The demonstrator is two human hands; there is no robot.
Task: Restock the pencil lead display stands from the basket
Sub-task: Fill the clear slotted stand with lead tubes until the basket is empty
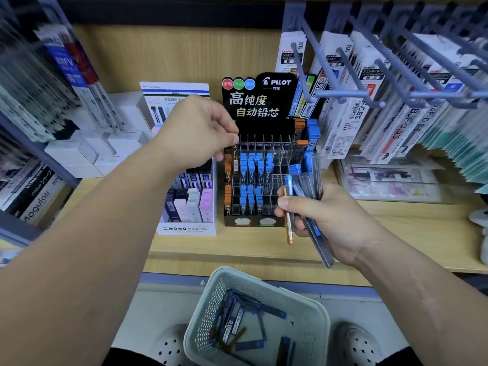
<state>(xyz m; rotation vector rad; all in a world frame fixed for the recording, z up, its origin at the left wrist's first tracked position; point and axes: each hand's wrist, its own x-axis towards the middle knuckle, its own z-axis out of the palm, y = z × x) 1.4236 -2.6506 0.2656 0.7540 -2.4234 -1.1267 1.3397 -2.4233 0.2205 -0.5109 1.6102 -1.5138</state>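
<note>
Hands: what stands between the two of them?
In the head view, the black Pilot display stand with clear slots of blue-capped lead tubes stands between the left hand and right hand.

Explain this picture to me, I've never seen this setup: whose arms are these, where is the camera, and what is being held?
There is no machine here. A single camera worn on a person's head looks down at their two bare arms. The left hand pinches one dark lead tube at the left edge of the black Pilot display stand. That stand sits on a wooden shelf beside a white Mono stand. The right hand grips a bundle of lead tubes, mostly blue-capped, with one orange. Below the shelf, a pale basket holds more tubes.
</note>
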